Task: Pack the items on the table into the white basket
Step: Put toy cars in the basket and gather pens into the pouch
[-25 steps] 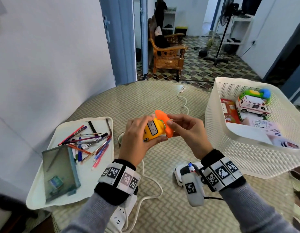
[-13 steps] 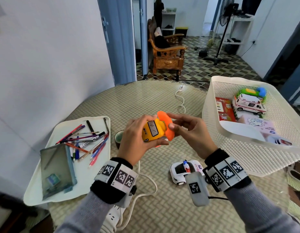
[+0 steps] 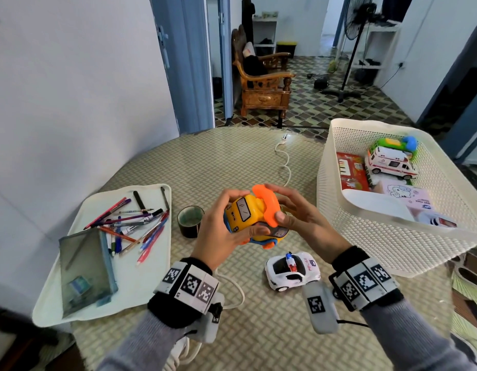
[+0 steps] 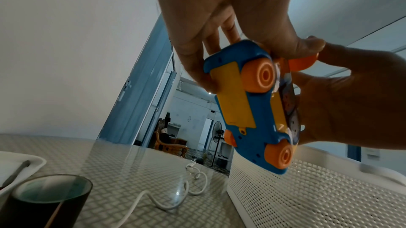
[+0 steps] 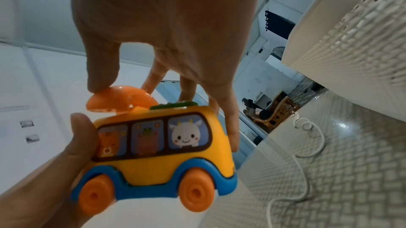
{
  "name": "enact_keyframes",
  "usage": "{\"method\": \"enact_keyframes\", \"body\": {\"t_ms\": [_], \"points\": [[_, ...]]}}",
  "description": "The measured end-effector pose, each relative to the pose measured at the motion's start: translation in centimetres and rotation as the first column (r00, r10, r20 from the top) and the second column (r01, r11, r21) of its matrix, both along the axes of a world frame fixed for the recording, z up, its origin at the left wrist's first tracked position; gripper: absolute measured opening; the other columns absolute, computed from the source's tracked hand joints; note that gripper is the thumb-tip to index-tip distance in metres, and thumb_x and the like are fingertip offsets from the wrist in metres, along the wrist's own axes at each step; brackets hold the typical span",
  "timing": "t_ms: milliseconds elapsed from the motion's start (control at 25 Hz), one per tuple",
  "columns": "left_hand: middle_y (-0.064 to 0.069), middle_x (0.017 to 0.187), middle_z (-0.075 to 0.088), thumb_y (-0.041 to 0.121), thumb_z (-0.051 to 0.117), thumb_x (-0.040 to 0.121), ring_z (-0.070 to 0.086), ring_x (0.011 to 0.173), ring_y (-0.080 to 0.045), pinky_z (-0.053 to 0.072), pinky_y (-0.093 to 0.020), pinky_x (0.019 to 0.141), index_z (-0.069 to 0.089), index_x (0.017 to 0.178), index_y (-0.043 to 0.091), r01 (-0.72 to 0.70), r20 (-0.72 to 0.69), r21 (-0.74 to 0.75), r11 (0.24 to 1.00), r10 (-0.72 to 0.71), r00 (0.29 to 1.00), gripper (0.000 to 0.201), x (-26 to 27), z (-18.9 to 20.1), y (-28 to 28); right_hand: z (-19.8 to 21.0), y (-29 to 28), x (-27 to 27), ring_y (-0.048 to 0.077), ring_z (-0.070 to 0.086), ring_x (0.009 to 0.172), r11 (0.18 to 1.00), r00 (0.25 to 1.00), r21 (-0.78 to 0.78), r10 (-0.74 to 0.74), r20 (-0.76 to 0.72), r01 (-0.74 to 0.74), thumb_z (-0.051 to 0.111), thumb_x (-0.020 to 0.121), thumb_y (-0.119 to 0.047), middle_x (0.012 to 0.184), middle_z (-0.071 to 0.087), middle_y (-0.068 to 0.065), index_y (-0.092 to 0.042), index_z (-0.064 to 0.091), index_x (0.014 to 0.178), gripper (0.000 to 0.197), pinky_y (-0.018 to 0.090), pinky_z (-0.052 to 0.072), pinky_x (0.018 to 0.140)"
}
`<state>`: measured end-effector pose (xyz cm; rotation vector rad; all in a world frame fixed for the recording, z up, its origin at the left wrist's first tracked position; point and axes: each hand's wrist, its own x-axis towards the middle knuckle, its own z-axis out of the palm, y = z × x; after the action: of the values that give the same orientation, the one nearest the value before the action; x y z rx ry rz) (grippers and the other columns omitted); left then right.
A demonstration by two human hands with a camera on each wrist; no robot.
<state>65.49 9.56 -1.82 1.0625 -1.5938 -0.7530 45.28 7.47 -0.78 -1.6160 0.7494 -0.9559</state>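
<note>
A yellow toy bus point(image 3: 238, 222) with a blue base, orange wheels and an orange handset point(image 3: 264, 202) on its roof is held above the table's middle. My left hand point(image 3: 245, 214) grips the bus point(image 4: 246, 110) from the left, thumb on its side. My right hand point(image 3: 276, 203) holds the handset point(image 5: 118, 99), thumb on one end and fingers reaching over the roof of the bus point(image 5: 153, 162). A white police car point(image 3: 292, 269) stands on the table below my hands. The white basket point(image 3: 379, 245) stands at the right, holding an ambulance point(image 3: 390, 163), a green and blue toy point(image 3: 395, 143), a red book point(image 3: 351, 170) and a pink box point(image 3: 408, 196).
A white tray point(image 3: 151, 277) at the left carries several pens and a grey pencil case point(image 3: 85, 266). A dark tape roll point(image 3: 190, 220) stands beside the tray. A white cable point(image 3: 284, 162) snakes across the far table. The basket wall point(image 4: 307, 188) is close on the right.
The bus has tilted in my left hand, and my right fingers have spread over the orange handset. Both hands stay over the table's middle.
</note>
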Motion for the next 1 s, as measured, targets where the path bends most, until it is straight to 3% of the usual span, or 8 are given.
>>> {"method": "enact_keyframes", "body": {"t_ms": [160,280,480,600,720,840,1000], "points": [[0.011,0.106,0.063,0.052,0.084,0.054,0.060,0.097,-0.005,0.050,-0.021,0.081,0.054,0.112,0.024,0.018,0.104,0.022,1.000,-0.021,0.994,0.071,-0.1,-0.5,-0.3,-0.3,0.1,-0.6,0.013,0.049,0.128,0.999,0.998,-0.014,-0.035,-0.046,0.035,0.064,0.087,-0.021,0.132,0.058,0.000,-0.020,0.047,0.137,0.053,0.031,0.044,0.101],[0.013,0.104,0.064,0.056,0.083,0.052,0.061,0.094,-0.003,0.051,-0.024,0.080,0.052,0.112,0.029,0.020,0.147,0.063,0.998,-0.029,0.989,0.072,-0.1,-1.2,-0.8,-1.0,0.4,-0.6,0.008,0.049,0.126,0.999,0.996,-0.018,-0.053,-0.077,0.051,0.066,0.086,-0.019,0.130,0.059,-0.003,-0.019,0.050,0.134,0.051,0.020,0.046,0.093],[0.006,0.104,0.061,0.057,0.084,0.047,0.064,0.090,-0.009,0.055,-0.033,0.078,0.049,0.119,0.037,-0.029,0.088,0.182,0.983,0.014,0.996,0.082,0.8,-3.9,-0.5,-4.2,-1.4,-2.5,0.000,0.052,0.120,0.964,0.943,-0.028,-0.264,-0.203,0.264,0.064,0.088,-0.031,0.123,0.061,-0.012,-0.041,0.054,0.122,0.037,0.034,0.041,0.104],[0.004,0.112,0.059,0.056,0.081,0.052,0.062,0.100,-0.012,0.054,-0.038,0.086,0.046,0.125,0.047,-0.042,0.105,0.248,0.968,0.017,0.994,0.082,2.0,-6.2,-0.3,-8.7,-2.1,-4.3,-0.003,0.051,0.118,0.967,0.847,-0.046,-0.241,-0.473,0.249,0.073,0.082,-0.029,0.125,0.058,-0.013,-0.046,0.050,0.119,0.047,0.040,0.039,0.105],[0.011,0.125,0.056,0.058,0.076,0.061,0.058,0.112,-0.011,0.050,-0.043,0.093,0.043,0.130,0.048,-0.045,0.134,0.267,0.963,0.009,0.991,0.078,2.8,-8.1,-0.2,-13.0,-2.6,-5.6,0.012,0.045,0.126,0.992,0.681,-0.029,-0.103,-0.725,0.119,0.079,0.075,-0.035,0.134,0.052,-0.001,-0.037,0.045,0.132,0.066,0.030,0.031,0.108],[0.012,0.130,0.055,0.064,0.074,0.061,0.056,0.117,-0.012,0.049,-0.046,0.096,0.043,0.131,0.048,-0.070,0.149,0.299,0.952,0.026,0.989,0.078,3.4,-9.4,-0.1,-16.3,-3.1,-6.0,0.021,0.045,0.123,0.999,0.534,-0.044,-0.045,-0.845,0.014,0.079,0.063,-0.049,0.127,0.053,0.001,-0.033,0.040,0.139,0.087,0.031,0.032,0.101],[0.010,0.126,0.057,0.064,0.075,0.060,0.057,0.114,-0.014,0.050,-0.046,0.094,0.043,0.131,0.048,-0.100,0.168,0.331,0.938,0.046,0.985,0.079,3.6,-10.6,0.0,-18.0,-3.5,-5.6,0.020,0.042,0.122,0.993,0.424,-0.114,-0.089,-0.901,-0.034,0.076,0.064,-0.052,0.122,0.051,-0.004,-0.036,0.036,0.139,0.088,0.040,0.032,0.100]]}}
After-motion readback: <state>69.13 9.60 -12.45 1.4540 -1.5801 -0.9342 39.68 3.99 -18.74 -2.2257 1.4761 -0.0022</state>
